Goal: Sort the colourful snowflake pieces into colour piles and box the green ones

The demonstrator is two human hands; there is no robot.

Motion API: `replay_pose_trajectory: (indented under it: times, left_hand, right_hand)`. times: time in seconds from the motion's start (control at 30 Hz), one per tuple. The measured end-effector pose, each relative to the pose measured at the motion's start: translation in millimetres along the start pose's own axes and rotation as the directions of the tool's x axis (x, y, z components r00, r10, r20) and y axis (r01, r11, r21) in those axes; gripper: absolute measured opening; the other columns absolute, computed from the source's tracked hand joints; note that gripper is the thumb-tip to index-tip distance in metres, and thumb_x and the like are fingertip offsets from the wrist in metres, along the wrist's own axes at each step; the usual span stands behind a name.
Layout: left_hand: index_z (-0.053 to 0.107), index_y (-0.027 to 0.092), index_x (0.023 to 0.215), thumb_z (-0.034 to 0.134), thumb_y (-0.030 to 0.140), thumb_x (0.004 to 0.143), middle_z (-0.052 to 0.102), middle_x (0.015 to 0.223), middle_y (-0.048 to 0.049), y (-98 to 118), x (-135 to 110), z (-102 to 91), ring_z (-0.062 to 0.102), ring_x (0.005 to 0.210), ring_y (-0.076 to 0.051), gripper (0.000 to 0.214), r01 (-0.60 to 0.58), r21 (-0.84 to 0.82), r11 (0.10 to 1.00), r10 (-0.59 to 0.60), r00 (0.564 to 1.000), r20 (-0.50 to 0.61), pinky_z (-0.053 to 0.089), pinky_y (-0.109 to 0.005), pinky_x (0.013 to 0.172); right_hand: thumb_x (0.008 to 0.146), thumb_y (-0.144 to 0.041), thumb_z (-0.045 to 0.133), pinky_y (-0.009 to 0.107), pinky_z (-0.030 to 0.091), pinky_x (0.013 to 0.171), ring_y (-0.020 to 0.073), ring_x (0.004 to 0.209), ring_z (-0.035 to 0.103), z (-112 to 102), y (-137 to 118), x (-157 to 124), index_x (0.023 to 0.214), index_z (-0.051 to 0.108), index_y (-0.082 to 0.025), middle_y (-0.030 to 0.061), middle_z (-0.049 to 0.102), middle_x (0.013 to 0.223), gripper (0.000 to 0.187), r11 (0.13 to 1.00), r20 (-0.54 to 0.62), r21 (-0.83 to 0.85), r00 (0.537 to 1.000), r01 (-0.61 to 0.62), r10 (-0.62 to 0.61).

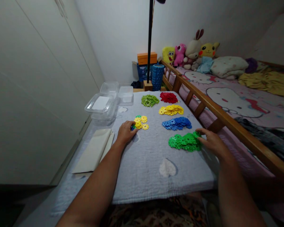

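Note:
My left hand (127,131) is closed at the edge of a small cluster of joined plastic snowflake discs (139,123), mostly yellow with some blue and green. Its fingers grip the cluster's left side, where a blue disc partly shows. Over on the right, my right hand (211,141) touches the right end of a pile of green snowflake discs (184,142). Thumb and forefinger are apart around that end of the pile. Behind the green pile lie blue discs (177,123), then yellow discs (171,109) and red discs (168,97). Light green pieces (150,100) form another heap.
Clear plastic containers (101,104) stand at the table's back left. A folded beige sheet (93,151) lies in front of them. The wooden bed rail (203,101) runs close along the right side. A black pole (150,44) rises behind the table.

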State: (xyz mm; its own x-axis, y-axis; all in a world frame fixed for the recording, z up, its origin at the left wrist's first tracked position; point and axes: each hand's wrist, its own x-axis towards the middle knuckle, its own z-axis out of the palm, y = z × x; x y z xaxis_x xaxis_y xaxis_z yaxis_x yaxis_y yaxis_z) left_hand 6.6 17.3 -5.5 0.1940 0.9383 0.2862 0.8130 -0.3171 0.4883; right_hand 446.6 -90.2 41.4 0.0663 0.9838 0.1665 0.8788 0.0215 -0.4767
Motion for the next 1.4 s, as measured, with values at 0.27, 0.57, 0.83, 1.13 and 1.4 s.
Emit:
replay_pose_trajectory:
  times: [0.27,0.57,0.83,1.13,1.4]
  left_hand:
    - [0.067,0.018,0.114,0.069,0.033,0.084,0.069,0.11,-0.0099,-1.7,-0.2,0.2,0.065,0.097,-0.025,0.033,-0.001,0.005,1.0,0.0,1.0,0.014,0.052,-0.038,0.091]
    - [0.067,0.019,0.112,0.07,0.033,0.083,0.069,0.109,-0.0091,0.1,0.4,-0.2,0.065,0.097,-0.024,0.032,0.008,-0.012,1.0,-0.008,1.0,0.013,0.052,-0.039,0.09]
    - [0.067,0.019,0.111,0.071,0.029,0.082,0.069,0.11,-0.0091,3.2,-0.8,-2.6,0.064,0.102,-0.025,0.031,0.026,-0.03,0.999,-0.026,1.0,0.01,0.051,-0.04,0.095]
    - [0.066,0.02,0.115,0.078,0.033,0.075,0.066,0.117,-0.01,2.5,-0.6,0.8,0.058,0.115,-0.03,0.043,0.029,-0.016,0.999,-0.029,0.999,-0.045,0.045,-0.044,0.104]
    - [0.068,0.023,0.112,0.076,0.037,0.078,0.066,0.115,-0.0091,2.7,0.2,2.9,0.058,0.112,-0.03,0.038,0.056,0.011,0.998,-0.056,0.998,-0.019,0.046,-0.044,0.101]
  right_hand:
    - [0.077,-0.027,0.06,0.043,0.054,0.092,0.0298,0.101,0.07,9.3,6.9,-3.3,0.112,0.074,-0.022,0.0101,0.076,0.108,0.038,0.989,0.045,-0.145,0.999,0.015,-0.008]
    - [0.087,-0.026,0.056,0.04,0.051,0.1,0.0252,0.105,0.069,5.0,-77.7,19.4,0.116,0.072,-0.02,0.01,0.075,0.114,0.033,0.99,0.011,-0.012,0.99,0.142,-0.142]
    - [0.088,-0.014,0.059,0.038,0.043,0.107,0.025,0.118,0.062,88.3,-187.6,51.6,0.122,0.069,-0.016,0.0123,0.07,0.126,0.035,0.937,0.289,0.024,0.895,0.35,-0.341]
    - [0.089,-0.026,0.062,0.039,0.043,0.101,0.0294,0.116,0.054,159.5,-204.9,77.0,0.122,0.062,-0.015,0.0169,0.063,0.122,0.035,0.961,0.171,-0.112,0.958,0.251,-0.23]
    - [0.084,-0.018,0.063,0.037,0.043,0.101,0.0268,0.111,0.055,147.1,-183.6,100.7,0.124,0.063,-0.017,0.0143,0.063,0.119,0.04,0.932,0.176,-0.082,0.926,0.353,-0.335]
